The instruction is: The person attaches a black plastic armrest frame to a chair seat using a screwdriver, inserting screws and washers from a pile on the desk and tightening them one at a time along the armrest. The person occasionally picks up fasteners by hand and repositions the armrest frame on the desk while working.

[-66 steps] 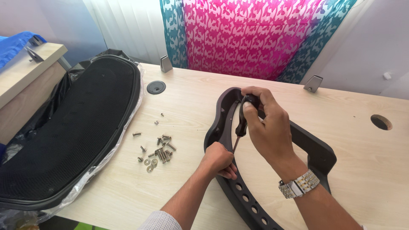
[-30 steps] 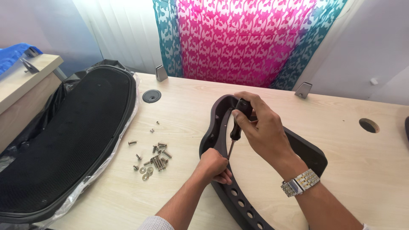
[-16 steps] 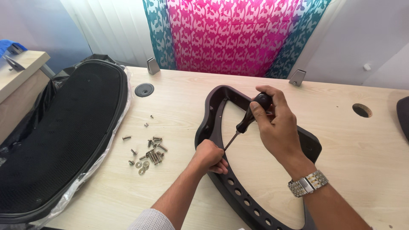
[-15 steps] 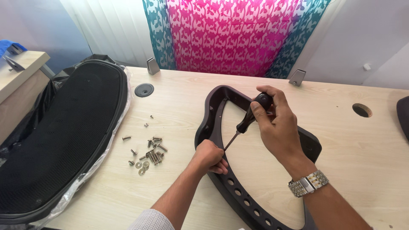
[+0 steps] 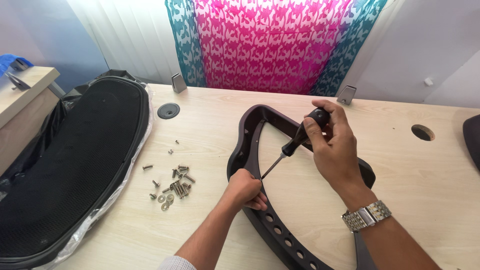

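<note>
Head view shows a dark plastic chair frame (image 5: 250, 131) lying flat on the light wood table (image 5: 210, 115), roughly centre, its lower rail pierced by a row of holes. Right hand (image 5: 336, 145) is closed around the black handle of a screwdriver (image 5: 298, 144); the shaft slants down and left, its tip meeting the inner edge of the frame's left rail. Left hand (image 5: 245, 189) is closed on that same rail, fingers curled over it right beside the tip; whether it pinches a fastener cannot be told. A metal wristwatch (image 5: 367, 216) sits on the right wrist. Left of the frame, well apart from it, a loose heap of screws and washers (image 5: 175, 186) lies on the table, with a few strays scattered above it. Further left, a black mesh chair back (image 5: 70, 160) rests on clear plastic wrap and overhangs the table edge. A round grey cable grommet (image 5: 168, 110) sits near the far edge, an open cable hole (image 5: 422, 132) to the right. Pink and teal patterned cloth (image 5: 270, 40) hangs behind the table.
</note>
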